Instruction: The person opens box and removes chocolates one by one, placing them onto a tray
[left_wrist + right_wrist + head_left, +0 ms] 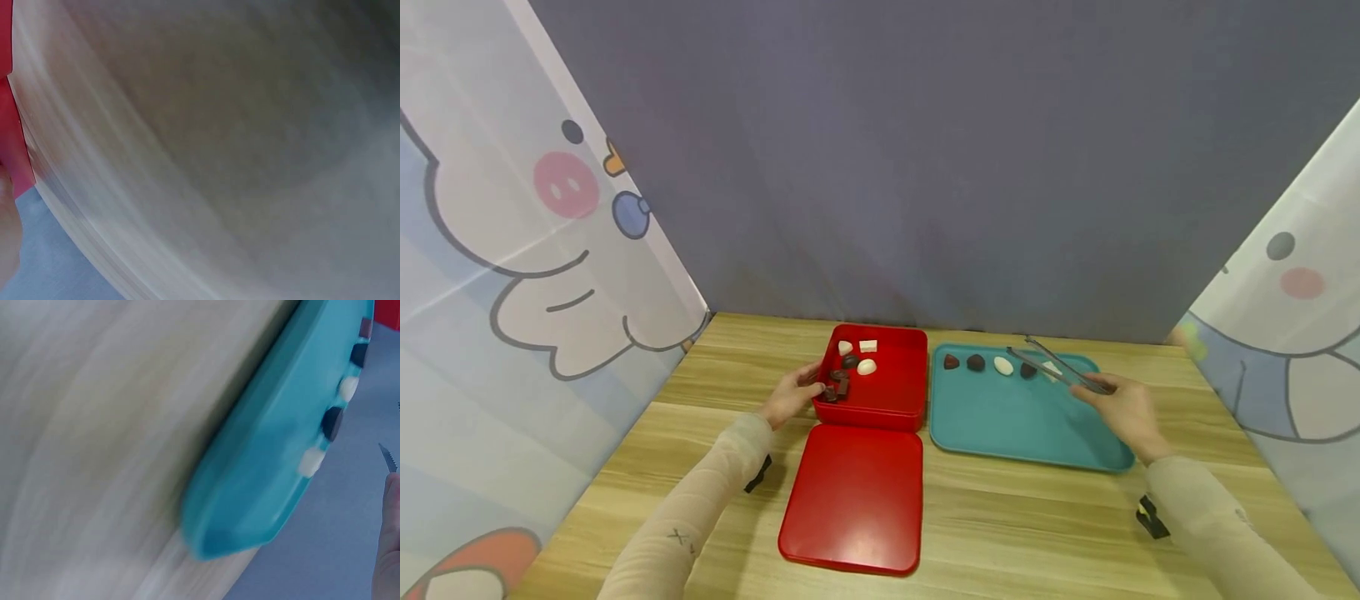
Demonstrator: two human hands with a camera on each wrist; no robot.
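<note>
My left hand [792, 397] holds the left side of an open red box [895, 375], its thumb at the rim. Dark and white chocolates [866, 367] lie toward the left part of that box. In my right hand [1127, 412] is a pair of metal tongs [1060, 367], their arms spread apart and the tips over the back of a teal tray [1000, 425]. Along the tray's back edge sits a row of chocolates, among them a white oval one [1003, 366], a dark one [332, 423] and a white square one [310, 462]. Nothing shows between the tong tips.
A flat red lid [853, 500] lies on the wooden table [985, 525] in front of the box. The box stands just left of the tray. Behind the table hangs a grey curtain [925, 167], with cartoon-printed cloths [482, 250] at both sides.
</note>
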